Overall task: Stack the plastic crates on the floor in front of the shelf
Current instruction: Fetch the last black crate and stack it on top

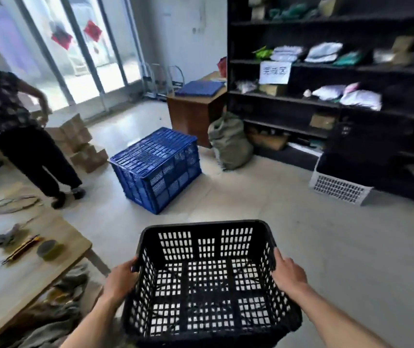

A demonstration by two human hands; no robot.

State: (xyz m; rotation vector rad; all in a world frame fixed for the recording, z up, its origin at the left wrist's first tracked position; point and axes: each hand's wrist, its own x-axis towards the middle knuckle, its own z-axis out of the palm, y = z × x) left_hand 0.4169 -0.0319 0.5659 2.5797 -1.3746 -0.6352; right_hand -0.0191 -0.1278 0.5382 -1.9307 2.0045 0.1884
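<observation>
I hold an empty black plastic crate [208, 280] in the air in front of me, its opening facing up. My left hand [122, 278] grips its left rim and my right hand [286, 272] grips its right rim. A blue plastic crate [158, 169] stands upside down on the tiled floor ahead, in the middle of the room. A white crate [339, 188] sits on the floor at the foot of the dark shelf [326, 101] on the right, with a dark crate [366, 149] nested in it.
Another person [20, 136] stands at the left beside stacked cardboard boxes [80, 144]. A wooden table [25, 259] with tape and wires is at my lower left. A green sack [228, 141] and a brown cabinet [196, 114] stand near the shelf's left end.
</observation>
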